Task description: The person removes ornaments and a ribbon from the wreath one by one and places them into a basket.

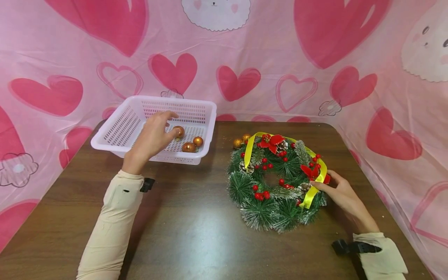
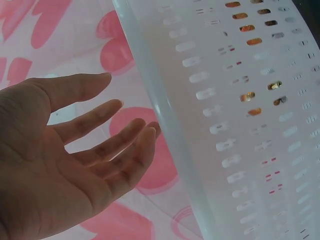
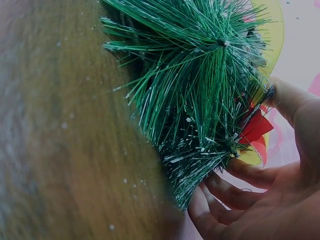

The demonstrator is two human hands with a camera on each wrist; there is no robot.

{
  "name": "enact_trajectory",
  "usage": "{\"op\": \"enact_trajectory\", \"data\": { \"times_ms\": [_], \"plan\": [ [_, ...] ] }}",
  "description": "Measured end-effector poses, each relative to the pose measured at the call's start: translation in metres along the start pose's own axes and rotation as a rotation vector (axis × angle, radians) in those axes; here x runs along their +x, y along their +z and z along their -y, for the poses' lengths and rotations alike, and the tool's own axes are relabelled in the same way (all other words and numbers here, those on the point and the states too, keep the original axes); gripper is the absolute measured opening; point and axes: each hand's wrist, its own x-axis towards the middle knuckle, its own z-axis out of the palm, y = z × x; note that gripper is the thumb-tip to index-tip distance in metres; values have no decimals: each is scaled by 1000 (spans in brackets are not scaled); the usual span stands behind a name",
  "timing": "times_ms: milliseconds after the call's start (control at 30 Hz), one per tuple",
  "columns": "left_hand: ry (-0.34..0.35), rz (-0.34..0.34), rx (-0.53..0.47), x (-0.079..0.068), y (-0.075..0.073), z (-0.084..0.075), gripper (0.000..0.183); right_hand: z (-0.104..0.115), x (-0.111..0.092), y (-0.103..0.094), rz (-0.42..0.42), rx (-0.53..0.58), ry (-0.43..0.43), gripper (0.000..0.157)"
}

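Observation:
A green wreath (image 1: 259, 210) with red berries, red flowers, pinecones and frosted needles lies on the table. A yellow ribbon (image 1: 321, 175) runs loosely over its top. My right hand (image 1: 344, 196) grips the wreath's right edge, thumb above by the ribbon and fingers beneath, as the right wrist view shows. My left hand (image 1: 154, 130) is over a white plastic basket (image 1: 115, 146), fingers relaxed and apart, holding nothing. Inside the basket lie a copper bauble (image 1: 179, 130) close to the left thumb, another copper bauble (image 1: 189, 147) and a smaller orange bauble (image 1: 198, 141).
Two glittery gold baubles (image 1: 238, 143) sit on the table against the wreath's back left side. The brown wooden table (image 1: 196, 225) ends at a pink heart-patterned cloth (image 1: 273, 93) behind and on both sides. Small white specks lie on the wood.

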Motion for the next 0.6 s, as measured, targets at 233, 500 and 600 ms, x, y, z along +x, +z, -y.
{"op": "enact_trajectory", "data": {
  "times_ms": [233,500,600],
  "plan": [
    [28,-5,-19,-1,4,-7,37,0,-2,1,1,8,-1,66],
    [79,15,-12,-1,17,-22,39,0,-2,1,-7,11,1,67],
    [105,22,-13,-2,21,-29,40,2,-1,1,-3,13,4,73]
  ]
}}
